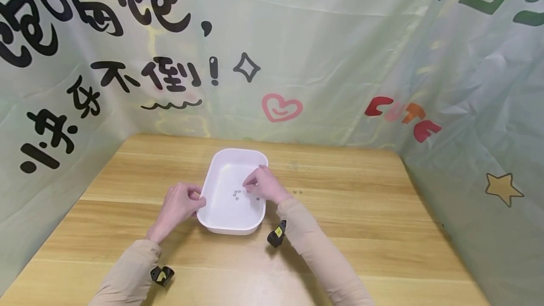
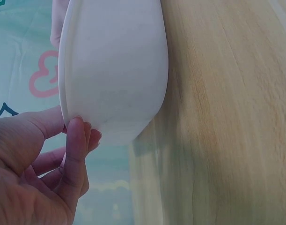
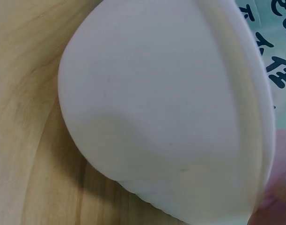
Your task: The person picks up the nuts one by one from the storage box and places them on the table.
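Observation:
A white rectangular tray (image 1: 225,216) stands on the wooden table, with several tiny ring-like pieces (image 1: 237,191) on its floor. At its left rim, my left hand (image 1: 180,204) pinches the edge between thumb and fingers; the left wrist view shows this hand (image 2: 49,164) holding the wall of the tray (image 2: 114,70). My right hand (image 1: 265,185) is over the right part of the tray, fingers bent and pointing down-left; whether its fingertips hold a piece cannot be seen. In the right wrist view the tray's outer side (image 3: 157,103) hides most of that hand (image 3: 276,201).
Two more tiny pieces (image 1: 298,192) lie on the table (image 1: 361,202) right of the tray, near my right forearm. A printed cloth (image 1: 323,60) hangs behind and at both sides of the table.

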Action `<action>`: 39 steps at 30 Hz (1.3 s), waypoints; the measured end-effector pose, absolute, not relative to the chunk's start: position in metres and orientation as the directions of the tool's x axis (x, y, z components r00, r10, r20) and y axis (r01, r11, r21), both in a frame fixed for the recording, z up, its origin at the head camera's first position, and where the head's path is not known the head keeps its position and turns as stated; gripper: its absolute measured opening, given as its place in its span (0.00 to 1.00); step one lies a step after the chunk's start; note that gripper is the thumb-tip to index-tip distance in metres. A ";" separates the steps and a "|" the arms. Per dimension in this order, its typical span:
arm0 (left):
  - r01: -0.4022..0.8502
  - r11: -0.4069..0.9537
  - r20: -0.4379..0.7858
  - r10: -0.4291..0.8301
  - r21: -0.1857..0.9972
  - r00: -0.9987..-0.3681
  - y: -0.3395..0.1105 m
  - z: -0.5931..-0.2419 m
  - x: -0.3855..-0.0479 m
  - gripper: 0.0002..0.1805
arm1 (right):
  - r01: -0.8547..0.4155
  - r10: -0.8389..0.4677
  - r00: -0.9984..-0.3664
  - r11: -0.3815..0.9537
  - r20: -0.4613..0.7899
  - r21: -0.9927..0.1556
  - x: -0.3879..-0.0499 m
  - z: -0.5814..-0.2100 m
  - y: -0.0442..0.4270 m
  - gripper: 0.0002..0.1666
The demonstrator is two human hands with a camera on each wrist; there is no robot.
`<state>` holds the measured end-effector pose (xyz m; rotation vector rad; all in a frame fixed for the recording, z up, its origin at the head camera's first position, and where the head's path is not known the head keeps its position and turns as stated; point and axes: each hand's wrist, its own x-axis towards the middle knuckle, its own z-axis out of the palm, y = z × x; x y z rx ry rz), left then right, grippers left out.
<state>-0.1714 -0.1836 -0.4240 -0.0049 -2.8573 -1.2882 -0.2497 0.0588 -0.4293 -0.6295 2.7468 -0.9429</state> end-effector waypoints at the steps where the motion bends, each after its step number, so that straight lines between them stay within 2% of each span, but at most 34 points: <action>1: 0.006 0.663 0.009 -0.001 0.749 -1.000 -0.184 -0.424 -0.171 0.16 | -0.335 -0.446 -0.895 0.705 -0.024 -0.625 -0.250 -0.429 0.059 0.09; 10: 0.003 0.667 0.008 -0.004 0.745 -1.000 -0.182 -0.422 -0.170 0.15 | -0.382 -0.514 -0.858 0.637 0.001 -0.669 -0.253 -0.426 0.064 0.09; 18: 0.000 0.665 0.001 -0.001 0.747 -1.000 -0.183 -0.423 -0.171 0.15 | -0.369 -0.517 -0.856 0.607 0.002 -0.704 -0.252 -0.422 0.069 0.10; 29: 0.025 0.675 0.027 0.007 0.737 -1.000 -0.185 -0.425 -0.173 0.14 | -0.439 -0.452 -0.865 0.471 0.219 -0.765 -0.250 -0.430 0.078 0.08; 39: 0.027 0.672 0.031 0.006 0.740 -1.000 -0.185 -0.425 -0.171 0.14 | -0.414 -0.358 -0.890 0.373 0.283 -0.831 -0.241 -0.435 0.091 0.09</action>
